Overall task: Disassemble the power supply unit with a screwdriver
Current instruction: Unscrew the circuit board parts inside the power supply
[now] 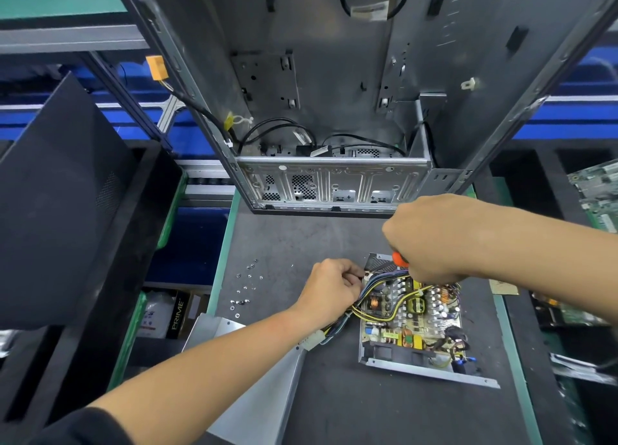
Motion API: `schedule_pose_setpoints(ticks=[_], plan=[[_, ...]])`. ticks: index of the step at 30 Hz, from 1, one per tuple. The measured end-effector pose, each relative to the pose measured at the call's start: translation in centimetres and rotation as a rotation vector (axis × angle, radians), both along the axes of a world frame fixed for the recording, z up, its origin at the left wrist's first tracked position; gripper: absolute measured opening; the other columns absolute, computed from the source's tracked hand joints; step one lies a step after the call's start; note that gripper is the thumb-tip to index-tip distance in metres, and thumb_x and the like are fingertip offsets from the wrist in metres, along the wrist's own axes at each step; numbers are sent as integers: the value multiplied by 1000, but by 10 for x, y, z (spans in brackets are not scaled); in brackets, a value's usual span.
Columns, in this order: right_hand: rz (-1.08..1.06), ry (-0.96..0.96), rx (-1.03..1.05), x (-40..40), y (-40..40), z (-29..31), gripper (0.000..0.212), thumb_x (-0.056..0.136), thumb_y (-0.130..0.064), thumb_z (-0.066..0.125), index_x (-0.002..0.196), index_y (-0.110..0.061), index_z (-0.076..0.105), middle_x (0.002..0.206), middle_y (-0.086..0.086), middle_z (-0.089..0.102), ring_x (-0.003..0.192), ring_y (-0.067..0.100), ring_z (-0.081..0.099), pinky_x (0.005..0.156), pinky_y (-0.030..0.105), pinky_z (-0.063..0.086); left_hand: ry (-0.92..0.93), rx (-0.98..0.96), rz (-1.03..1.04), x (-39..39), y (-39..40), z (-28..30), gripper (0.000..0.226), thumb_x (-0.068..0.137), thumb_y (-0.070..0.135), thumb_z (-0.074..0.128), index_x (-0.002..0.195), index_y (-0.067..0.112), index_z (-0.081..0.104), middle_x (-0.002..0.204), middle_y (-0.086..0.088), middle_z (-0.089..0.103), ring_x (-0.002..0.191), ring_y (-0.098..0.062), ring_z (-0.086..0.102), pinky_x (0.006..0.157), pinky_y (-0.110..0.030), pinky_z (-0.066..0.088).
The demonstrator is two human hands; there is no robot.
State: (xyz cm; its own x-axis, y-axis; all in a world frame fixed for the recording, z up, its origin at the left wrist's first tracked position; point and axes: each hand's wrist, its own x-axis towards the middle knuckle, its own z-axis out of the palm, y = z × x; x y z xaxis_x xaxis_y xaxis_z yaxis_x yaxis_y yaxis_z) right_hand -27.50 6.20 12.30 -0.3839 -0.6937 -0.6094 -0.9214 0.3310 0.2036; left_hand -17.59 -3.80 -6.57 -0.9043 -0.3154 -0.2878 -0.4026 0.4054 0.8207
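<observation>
On the dark, slightly gritty counter [334, 244], the power supply [413, 321] is lying opened, its circuit board exposed. Bent sheet-metal cover [261, 394] is already off, lying near the left forearm; loose screws [244, 287] are scattered left of the unit. Judging by that, case work is done and board removal is remaining. Right hand [431, 237] is gripping the orange-handled screwdriver [399, 259], tip hidden, at the far corner. Left hand [331, 291] is pinching the yellow, black and blue wire bundle [364, 297] aside. Board is looking crowded: copper coils, glossy capacitors. Gutted steel computer case [334, 110] is standing behind.
</observation>
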Motion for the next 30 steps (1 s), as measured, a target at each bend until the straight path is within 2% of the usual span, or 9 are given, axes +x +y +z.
schedule_pose_setpoints(ticks=[4, 7, 9, 13, 17, 23, 27, 29, 30], plan=[[-2, -2, -1, 0, 0, 0, 28, 88, -14, 52, 63, -16, 40, 65, 0, 41, 52, 15, 37, 46, 26, 33, 7, 23, 8, 1, 2, -2, 27, 80, 1, 53, 93, 13, 73, 59, 8, 61, 47, -3, 43, 56, -9, 40], [-1, -8, -2, -1, -1, -1, 26, 88, -14, 53, 63, -15, 42, 65, 0, 43, 52, 15, 39, 48, 27, 36, 16, 38, 15, 2, 3, -4, 29, 81, 2, 53, 95, 14, 74, 65, -10, 66, 51, -7, 42, 56, -12, 40], [-2, -16, 6, -1, -1, -1, 26, 86, -12, 54, 62, -15, 42, 64, 0, 43, 51, 16, 39, 47, 26, 37, 22, 40, 20, 2, 3, -6, 29, 81, 2, 52, 97, 14, 74, 70, -15, 68, 54, -8, 44, 56, -15, 40], [-9, -31, 22, -1, -3, 1, 29, 80, -8, 55, 57, -16, 38, 59, 1, 40, 48, 17, 37, 46, 24, 35, 29, 30, 18, 2, 3, -5, 29, 81, 0, 52, 97, 11, 74, 64, 2, 66, 49, -4, 43, 55, -9, 41], [-5, -38, 15, -2, -4, 2, 29, 78, -7, 54, 56, -16, 38, 57, 1, 39, 48, 17, 36, 45, 22, 33, 26, 18, 14, 1, 3, -5, 28, 82, 1, 52, 96, 13, 73, 64, 11, 63, 48, -2, 42, 56, -12, 43], [-2, -37, 3, -2, -6, 0, 31, 87, -12, 53, 60, -17, 38, 63, -1, 38, 51, 14, 37, 48, 25, 34, 5, 7, 4, -1, 2, -5, 31, 80, 2, 49, 94, 13, 74, 72, 9, 66, 50, 2, 50, 55, -11, 41], [43, -15, -8, 1, -10, -4, 27, 90, -15, 53, 67, -15, 37, 68, -1, 37, 57, 16, 39, 55, 29, 39, 10, -11, -10, -1, 2, -5, 31, 80, 1, 47, 95, 11, 73, 75, 8, 67, 54, 3, 53, 57, -10, 44], [106, 9, 2, 8, -14, -7, 19, 90, -18, 54, 79, -14, 41, 71, -1, 33, 66, 20, 41, 60, 32, 41, 8, -1, -19, -1, 2, -3, 27, 80, 0, 47, 88, 10, 71, 67, 11, 63, 49, 4, 50, 55, -7, 41], [136, 11, 0, 12, -17, -9, 15, 91, -18, 56, 84, -16, 42, 71, -1, 31, 69, 22, 41, 62, 33, 41, 11, 4, -19, -1, 2, -2, 23, 79, -2, 47, 79, 9, 67, 57, 10, 56, 46, 4, 48, 52, -5, 37]])
